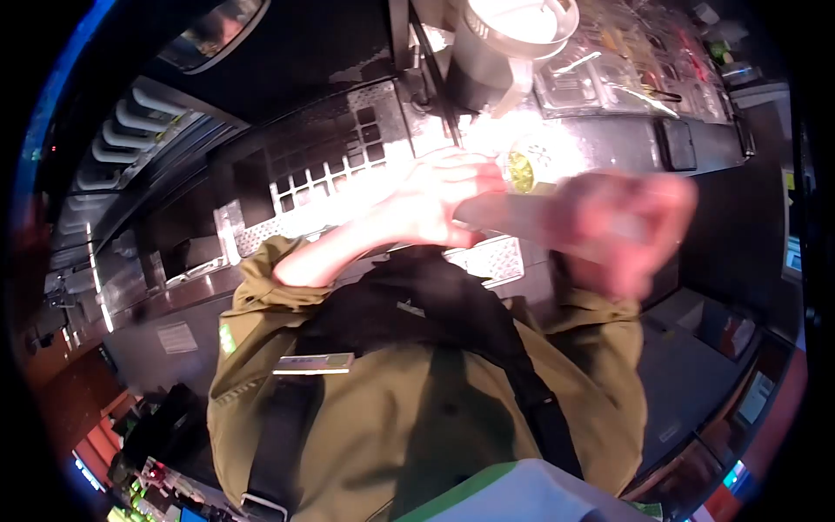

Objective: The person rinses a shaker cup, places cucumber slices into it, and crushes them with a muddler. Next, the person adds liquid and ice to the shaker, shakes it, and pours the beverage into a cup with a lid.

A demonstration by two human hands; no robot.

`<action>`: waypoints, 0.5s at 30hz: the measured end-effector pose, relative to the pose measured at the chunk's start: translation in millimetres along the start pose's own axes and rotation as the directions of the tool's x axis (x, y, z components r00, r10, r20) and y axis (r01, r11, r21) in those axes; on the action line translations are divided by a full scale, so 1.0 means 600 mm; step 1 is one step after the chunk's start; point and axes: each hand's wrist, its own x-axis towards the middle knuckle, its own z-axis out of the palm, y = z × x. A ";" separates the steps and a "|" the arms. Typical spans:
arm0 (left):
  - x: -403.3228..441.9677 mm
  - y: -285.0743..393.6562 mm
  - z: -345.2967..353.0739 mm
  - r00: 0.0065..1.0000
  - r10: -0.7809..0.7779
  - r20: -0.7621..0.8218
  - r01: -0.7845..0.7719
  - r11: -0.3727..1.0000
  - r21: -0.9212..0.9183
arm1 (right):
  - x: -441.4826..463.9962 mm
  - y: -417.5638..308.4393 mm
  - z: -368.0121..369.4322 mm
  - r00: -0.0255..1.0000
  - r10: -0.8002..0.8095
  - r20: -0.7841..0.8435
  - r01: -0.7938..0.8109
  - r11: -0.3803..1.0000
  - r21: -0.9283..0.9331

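Observation:
Under bright glare at the counter, my left hand (435, 198) is closed round the left end of a greyish, blurred object (513, 216). At the other end of this object is my right hand (628, 228), smeared by motion, with its fingers curled round it. What the object is cannot be made out. Just beyond it, between the two hands, lies a round container (522, 170) with green pieces in it.
A large metal pitcher (496, 61) stands at the back. To its right are clear-lidded containers (609, 74). A dark compartment grid (335, 165) lies left of my left hand. A perforated metal plate (497, 261) is near the counter's front edge.

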 end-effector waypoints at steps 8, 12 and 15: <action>0.006 0.007 0.002 0.999 -0.025 -0.044 0.026 0.999 0.027 | 0.053 -0.019 0.042 0.932 -0.001 0.362 -0.210 0.812 0.544; 0.005 0.008 0.003 0.998 -0.058 -0.011 0.058 0.998 -0.014 | 0.046 -0.083 -0.049 0.932 -0.356 -0.065 0.306 0.681 0.665; 0.007 0.006 -0.004 0.998 -0.045 -0.041 0.047 0.998 0.048 | 0.000 -0.067 -0.044 0.946 -0.250 -0.204 0.321 0.650 0.689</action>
